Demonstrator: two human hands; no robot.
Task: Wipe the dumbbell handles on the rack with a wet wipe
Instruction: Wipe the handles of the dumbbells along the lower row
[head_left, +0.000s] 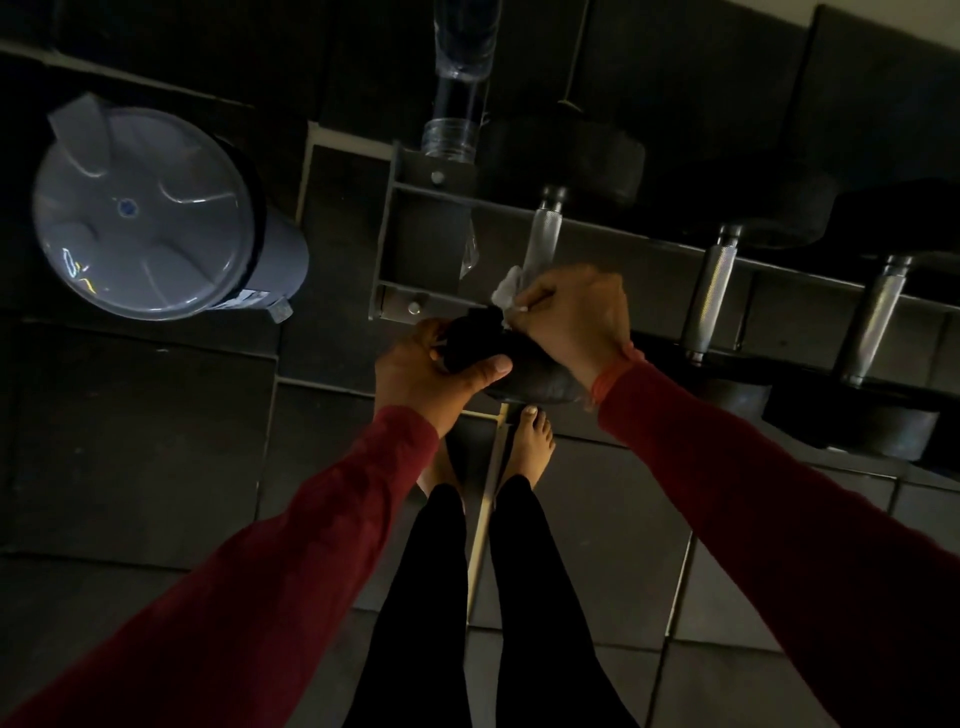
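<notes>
A dark rack (415, 187) holds three dumbbells with knurled steel handles. My right hand (576, 317) grips a white wet wipe (506, 288) wrapped round the near end of the leftmost handle (543, 234). My left hand (441, 371) curls round the near black head (519, 374) of that same dumbbell, thumb lying on top. Two more handles, the middle handle (714, 291) and the right handle (878, 312), lie bare to the right.
A grey lidded bin (150, 213) stands on the floor at the left. A clear plastic bottle (462, 78) lies on the rack's left end. My bare feet (530, 447) stand on dark floor tiles just under the rack's front edge.
</notes>
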